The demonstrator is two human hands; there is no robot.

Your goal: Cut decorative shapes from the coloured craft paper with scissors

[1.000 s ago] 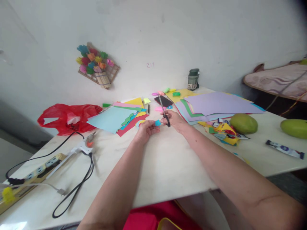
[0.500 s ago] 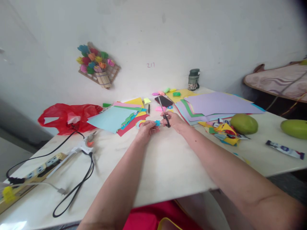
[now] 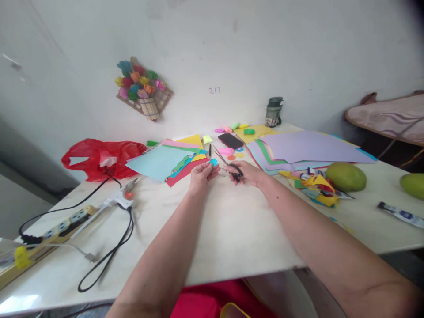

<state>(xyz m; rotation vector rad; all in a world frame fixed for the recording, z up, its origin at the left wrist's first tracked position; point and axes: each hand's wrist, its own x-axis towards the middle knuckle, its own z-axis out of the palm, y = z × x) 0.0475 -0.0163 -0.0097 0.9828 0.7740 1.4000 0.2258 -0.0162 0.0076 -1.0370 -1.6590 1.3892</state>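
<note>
Pinching a small blue paper piece (image 3: 213, 162) at the center of the frame, the left hand (image 3: 201, 175) keeps its fingertips closed on it. Just right of center, the right hand (image 3: 248, 173) grasps black-handled scissors (image 3: 236, 174), blades pointing up and left. Beyond the left hand, left of center, a pale blue sheet (image 3: 150, 161) overlaps colored papers; farther, above center, lies a dark phone (image 3: 230, 141). A bottle (image 3: 273, 114) stands near the wall (image 3: 232, 57), upper right, while paper flowers (image 3: 135, 84) hang upper left.
</note>
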